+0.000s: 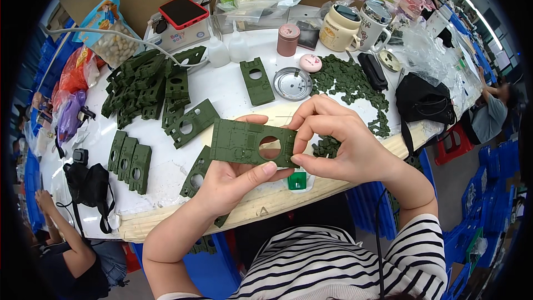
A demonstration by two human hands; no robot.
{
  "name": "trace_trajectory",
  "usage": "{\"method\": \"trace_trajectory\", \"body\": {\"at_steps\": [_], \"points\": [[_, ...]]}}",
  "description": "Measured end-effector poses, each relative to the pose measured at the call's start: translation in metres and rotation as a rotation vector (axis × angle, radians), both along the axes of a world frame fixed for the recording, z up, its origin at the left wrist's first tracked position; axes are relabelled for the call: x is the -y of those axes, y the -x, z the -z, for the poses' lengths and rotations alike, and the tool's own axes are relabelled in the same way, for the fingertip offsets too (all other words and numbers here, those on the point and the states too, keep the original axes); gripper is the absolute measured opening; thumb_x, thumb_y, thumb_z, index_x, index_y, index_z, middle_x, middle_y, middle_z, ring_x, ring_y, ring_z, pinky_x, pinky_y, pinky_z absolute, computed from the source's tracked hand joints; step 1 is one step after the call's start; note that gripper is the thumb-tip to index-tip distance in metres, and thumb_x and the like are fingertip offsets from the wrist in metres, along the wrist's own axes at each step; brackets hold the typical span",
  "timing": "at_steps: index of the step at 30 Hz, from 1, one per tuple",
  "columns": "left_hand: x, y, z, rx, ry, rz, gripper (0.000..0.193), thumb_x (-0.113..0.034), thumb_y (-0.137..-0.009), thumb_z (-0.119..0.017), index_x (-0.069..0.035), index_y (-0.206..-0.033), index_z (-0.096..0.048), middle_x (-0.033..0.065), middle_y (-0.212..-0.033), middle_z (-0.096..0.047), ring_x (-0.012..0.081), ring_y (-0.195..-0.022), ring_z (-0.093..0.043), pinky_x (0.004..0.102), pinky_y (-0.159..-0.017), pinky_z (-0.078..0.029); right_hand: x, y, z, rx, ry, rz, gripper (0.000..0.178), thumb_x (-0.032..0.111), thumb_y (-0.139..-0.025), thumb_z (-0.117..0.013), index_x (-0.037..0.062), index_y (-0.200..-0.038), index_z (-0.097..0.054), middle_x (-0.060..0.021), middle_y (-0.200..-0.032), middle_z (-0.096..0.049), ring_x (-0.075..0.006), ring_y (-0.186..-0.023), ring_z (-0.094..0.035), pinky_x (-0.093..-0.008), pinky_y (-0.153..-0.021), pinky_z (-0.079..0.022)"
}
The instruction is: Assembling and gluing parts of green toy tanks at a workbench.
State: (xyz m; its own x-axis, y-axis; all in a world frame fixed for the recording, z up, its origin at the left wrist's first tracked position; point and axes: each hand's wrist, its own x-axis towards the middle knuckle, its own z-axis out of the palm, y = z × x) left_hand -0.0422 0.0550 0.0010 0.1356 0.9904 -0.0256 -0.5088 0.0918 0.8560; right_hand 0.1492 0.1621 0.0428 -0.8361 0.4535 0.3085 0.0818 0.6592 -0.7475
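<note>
My left hand (230, 183) grips a dark green plastic model tank hull (239, 140) from below, with the thumb along its near edge. The hull has a large round hole toward its right end. Thumb and fingers of my right hand (341, 141) are pinched together against that right end; anything between the fingertips is hidden. Just under the hands stands a small container with a green part (297, 180), partly covered. Small green parts (347, 78) lie heaped beyond my right hand, and a few more (326, 147) are beside its fingers.
Stacked green hulls (147, 86) fill the left of the table (166, 186), with a short row of hulls (130, 161) nearer. A round metal tin (292, 83), a pink canister (288, 40), white squeeze bottles (217, 51) and mugs (340, 26) stand behind. Black bags (425, 100) flank the work. Other people sit on both sides.
</note>
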Motion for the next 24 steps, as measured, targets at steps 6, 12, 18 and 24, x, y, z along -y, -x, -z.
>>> {"method": "trace_trajectory", "body": {"at_steps": [6, 12, 18, 24], "points": [[0.0006, 0.0005, -0.0006, -0.002, -0.003, 0.001, 0.063, -0.006, -0.086, -0.062, -0.011, -0.137, -0.026, 0.0175, -0.128, -0.046, 0.0317, -0.120, -0.050, 0.0510, -0.096, -0.049, 0.0019, 0.0007, -0.0024, -0.004, -0.021, 0.008, 0.012, 0.010, -0.072, -0.072, 0.0064, -0.075, -0.060, -0.0066, -0.094, -0.056, -0.0227, -0.092, -0.052, -0.0330, -0.079, -0.042], [-0.0002, 0.0004, 0.0017, -0.024, -0.027, -0.006, 0.062, -0.005, -0.087, -0.061, -0.011, -0.137, -0.026, 0.0171, -0.129, -0.046, 0.0312, -0.121, -0.050, 0.0506, -0.096, -0.049, 0.0034, 0.0008, -0.0046, 0.031, -0.069, 0.019, 0.012, 0.008, -0.071, -0.071, 0.0062, -0.074, -0.060, -0.0067, -0.096, -0.055, -0.0235, -0.095, -0.050, -0.0336, -0.082, -0.041], [-0.0009, -0.0012, 0.0029, -0.038, -0.059, -0.013, 0.061, -0.004, -0.087, -0.060, -0.011, -0.137, -0.026, 0.0164, -0.129, -0.046, 0.0303, -0.120, -0.050, 0.0501, -0.096, -0.050, 0.0055, 0.0010, -0.0086, 0.074, -0.150, 0.027, 0.012, 0.005, -0.072, -0.070, 0.0045, -0.074, -0.059, -0.0077, -0.102, -0.053, -0.0265, -0.105, -0.044, -0.0364, -0.089, -0.039], [-0.0002, 0.0000, 0.0040, -0.051, -0.046, 0.005, 0.061, -0.005, -0.087, -0.061, -0.011, -0.137, -0.026, 0.0161, -0.129, -0.046, 0.0301, -0.120, -0.051, 0.0498, -0.096, -0.050, 0.0048, 0.0007, -0.0100, 0.107, -0.124, -0.011, 0.011, 0.005, -0.073, -0.069, 0.0039, -0.075, -0.059, -0.0082, -0.104, -0.052, -0.0269, -0.107, -0.042, -0.0363, -0.091, -0.039]]}}
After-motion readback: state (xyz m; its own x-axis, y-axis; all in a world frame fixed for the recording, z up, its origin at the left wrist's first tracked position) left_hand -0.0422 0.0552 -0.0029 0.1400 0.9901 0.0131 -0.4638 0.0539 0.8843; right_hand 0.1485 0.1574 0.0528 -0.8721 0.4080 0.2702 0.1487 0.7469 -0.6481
